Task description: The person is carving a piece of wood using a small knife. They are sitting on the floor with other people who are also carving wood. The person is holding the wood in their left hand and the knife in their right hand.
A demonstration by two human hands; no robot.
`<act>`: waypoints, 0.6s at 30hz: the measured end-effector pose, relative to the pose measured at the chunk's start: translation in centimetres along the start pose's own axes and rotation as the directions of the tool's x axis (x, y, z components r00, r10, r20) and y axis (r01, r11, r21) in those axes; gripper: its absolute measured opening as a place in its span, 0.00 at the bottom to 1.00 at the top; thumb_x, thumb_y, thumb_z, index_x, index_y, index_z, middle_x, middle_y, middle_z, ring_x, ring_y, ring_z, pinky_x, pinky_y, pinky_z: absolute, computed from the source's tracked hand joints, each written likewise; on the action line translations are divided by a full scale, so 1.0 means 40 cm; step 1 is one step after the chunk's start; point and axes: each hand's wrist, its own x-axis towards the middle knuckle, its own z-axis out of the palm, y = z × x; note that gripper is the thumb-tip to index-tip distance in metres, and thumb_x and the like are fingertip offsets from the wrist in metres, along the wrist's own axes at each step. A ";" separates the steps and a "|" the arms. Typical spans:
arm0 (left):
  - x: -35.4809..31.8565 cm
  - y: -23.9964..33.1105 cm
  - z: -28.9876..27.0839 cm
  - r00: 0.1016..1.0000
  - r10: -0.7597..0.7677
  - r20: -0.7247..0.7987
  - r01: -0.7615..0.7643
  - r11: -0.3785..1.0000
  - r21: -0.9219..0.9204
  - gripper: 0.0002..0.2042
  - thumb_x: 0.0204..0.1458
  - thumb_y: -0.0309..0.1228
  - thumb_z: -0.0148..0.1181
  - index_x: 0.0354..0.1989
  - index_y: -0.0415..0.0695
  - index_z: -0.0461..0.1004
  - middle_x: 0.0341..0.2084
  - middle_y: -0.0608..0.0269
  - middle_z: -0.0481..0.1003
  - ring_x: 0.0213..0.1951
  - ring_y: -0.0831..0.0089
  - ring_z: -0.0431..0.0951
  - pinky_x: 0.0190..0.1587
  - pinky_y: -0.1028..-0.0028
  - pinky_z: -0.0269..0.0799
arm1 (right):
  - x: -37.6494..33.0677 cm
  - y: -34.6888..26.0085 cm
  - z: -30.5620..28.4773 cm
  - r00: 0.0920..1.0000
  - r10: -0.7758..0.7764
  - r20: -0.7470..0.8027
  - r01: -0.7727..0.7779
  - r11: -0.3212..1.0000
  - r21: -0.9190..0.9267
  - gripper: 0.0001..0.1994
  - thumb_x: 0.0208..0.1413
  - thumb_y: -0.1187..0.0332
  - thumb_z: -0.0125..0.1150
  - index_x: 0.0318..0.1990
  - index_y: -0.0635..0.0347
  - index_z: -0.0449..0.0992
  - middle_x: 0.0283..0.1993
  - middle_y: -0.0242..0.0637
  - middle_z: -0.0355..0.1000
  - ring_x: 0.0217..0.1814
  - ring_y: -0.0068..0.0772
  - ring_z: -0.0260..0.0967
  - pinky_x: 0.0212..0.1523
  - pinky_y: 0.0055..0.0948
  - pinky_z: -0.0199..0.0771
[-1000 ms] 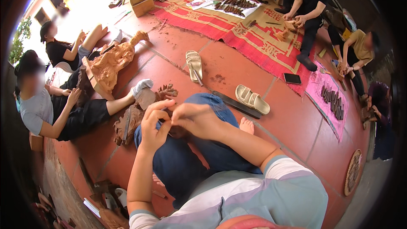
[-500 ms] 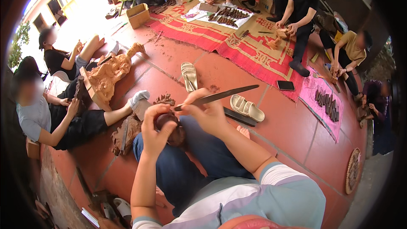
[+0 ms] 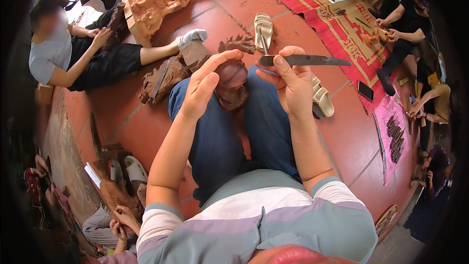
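A reddish-brown carved wooden piece with a smooth rounded top (image 3: 231,80) stands between my jeans-clad knees. My left hand (image 3: 201,88) is open beside it, thumb and fingers apart, the fingertips overlapping its top edge; whether they touch it I cannot tell. To the right, my right hand (image 3: 294,85) is raised and pinches a flat dark file (image 3: 317,60) between thumb and fingers. The file lies nearly level, one rounded end by the thumb and its narrower end pointing right. It is apart from the carving.
Beyond my knees lie rough carved wood (image 3: 166,76), beige sandals (image 3: 264,29) and a large pale wooden carving (image 3: 161,7). A person (image 3: 58,51) sits at the left, leg stretched toward me. At the right are a phone (image 3: 365,91) and dark tools on pink cloth (image 3: 394,139).
The view has swung, so the scene sits differently. My hands have drawn apart; the left fingers, earlier close to the file's near end, are now away from it. The right hand keeps the file.
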 end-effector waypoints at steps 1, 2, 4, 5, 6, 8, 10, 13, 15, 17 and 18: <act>0.002 0.001 0.001 1.000 -0.005 0.016 0.005 1.000 0.005 0.31 0.58 0.49 0.44 0.57 0.31 0.63 0.54 0.51 0.67 0.57 0.65 0.65 0.61 0.68 0.55 | -0.001 0.006 0.005 1.000 -0.025 -0.004 0.024 1.000 -0.019 0.06 0.57 0.77 0.55 0.40 0.59 0.68 0.41 0.41 0.72 0.44 0.32 0.75 0.43 0.31 0.80; 0.000 0.000 0.004 0.999 -0.040 -0.007 0.040 0.999 -0.022 0.32 0.56 0.50 0.43 0.59 0.32 0.61 0.53 0.50 0.67 0.57 0.65 0.66 0.61 0.68 0.56 | -0.006 0.017 0.009 0.995 -0.095 0.033 0.098 0.990 -0.100 0.05 0.57 0.77 0.56 0.40 0.60 0.68 0.41 0.41 0.72 0.45 0.32 0.74 0.45 0.30 0.78; 0.000 -0.008 0.000 0.999 -0.043 -0.022 0.039 0.987 -0.157 0.32 0.59 0.50 0.37 0.60 0.31 0.58 0.55 0.46 0.66 0.59 0.62 0.64 0.62 0.65 0.56 | -0.018 0.036 0.023 0.964 -0.234 0.128 0.260 0.931 -0.257 0.05 0.57 0.78 0.57 0.39 0.60 0.68 0.43 0.42 0.72 0.47 0.32 0.73 0.47 0.27 0.75; -0.001 -0.009 -0.002 0.999 -0.046 -0.029 0.038 0.974 -0.223 0.33 0.60 0.50 0.34 0.61 0.31 0.57 0.56 0.45 0.65 0.60 0.60 0.63 0.62 0.64 0.55 | -0.034 0.041 0.039 0.957 -0.244 0.155 0.282 0.905 -0.319 0.05 0.55 0.78 0.58 0.37 0.62 0.69 0.42 0.40 0.73 0.50 0.35 0.72 0.49 0.26 0.71; 0.001 -0.008 0.000 0.997 -0.070 -0.038 0.058 0.962 -0.267 0.32 0.60 0.50 0.32 0.61 0.32 0.57 0.55 0.44 0.65 0.59 0.60 0.63 0.62 0.64 0.56 | -0.039 0.051 0.032 0.920 -0.269 0.287 0.382 0.784 -0.490 0.05 0.55 0.78 0.59 0.36 0.63 0.70 0.41 0.41 0.73 0.50 0.36 0.72 0.50 0.27 0.71; 0.006 0.004 0.007 0.991 -0.121 -0.053 0.095 0.931 -0.353 0.32 0.61 0.51 0.28 0.61 0.33 0.57 0.54 0.44 0.66 0.58 0.60 0.64 0.62 0.64 0.56 | -0.033 0.057 0.028 0.813 -0.253 0.525 0.567 0.549 -0.614 0.05 0.53 0.77 0.61 0.36 0.65 0.72 0.40 0.42 0.75 0.50 0.38 0.72 0.51 0.28 0.71; 0.004 0.007 0.011 0.992 -0.109 -0.066 0.082 0.941 -0.328 0.31 0.61 0.50 0.27 0.60 0.34 0.58 0.53 0.45 0.67 0.58 0.61 0.65 0.62 0.64 0.56 | -0.021 0.056 0.034 0.915 -0.228 0.333 0.378 0.776 -0.506 0.05 0.54 0.77 0.60 0.36 0.65 0.71 0.39 0.42 0.75 0.49 0.36 0.73 0.49 0.28 0.72; 0.008 -0.001 0.008 0.994 -0.090 -0.060 0.069 0.953 -0.295 0.31 0.61 0.50 0.26 0.60 0.34 0.59 0.53 0.46 0.68 0.57 0.61 0.66 0.62 0.64 0.56 | 0.021 0.034 0.030 0.980 -0.169 0.107 0.196 0.926 -0.323 0.04 0.56 0.80 0.56 0.37 0.64 0.68 0.37 0.41 0.75 0.44 0.28 0.74 0.45 0.23 0.73; 0.005 -0.006 0.008 0.994 -0.093 -0.065 0.070 0.953 -0.295 0.32 0.61 0.50 0.26 0.59 0.34 0.60 0.52 0.46 0.68 0.56 0.61 0.66 0.61 0.64 0.56 | -0.006 0.049 0.025 0.938 -0.291 0.186 0.333 0.906 -0.262 0.04 0.56 0.79 0.56 0.37 0.64 0.68 0.37 0.42 0.75 0.44 0.28 0.74 0.44 0.24 0.73; 0.001 -0.005 0.009 0.990 -0.111 -0.087 0.078 0.945 -0.317 0.32 0.61 0.51 0.26 0.59 0.34 0.60 0.52 0.46 0.68 0.56 0.61 0.66 0.61 0.64 0.57 | -0.034 0.051 0.036 0.819 -0.317 0.479 0.570 0.547 -0.613 0.03 0.57 0.79 0.55 0.37 0.65 0.68 0.36 0.42 0.75 0.43 0.28 0.74 0.44 0.24 0.73; 0.006 0.001 0.009 0.993 -0.094 -0.069 0.069 0.953 -0.296 0.33 0.62 0.52 0.26 0.59 0.34 0.60 0.52 0.46 0.68 0.57 0.61 0.66 0.61 0.64 0.57 | -0.033 0.052 0.046 0.813 -0.298 0.500 0.581 0.455 -0.675 0.03 0.56 0.78 0.57 0.37 0.64 0.70 0.35 0.40 0.74 0.44 0.31 0.75 0.45 0.26 0.72</act>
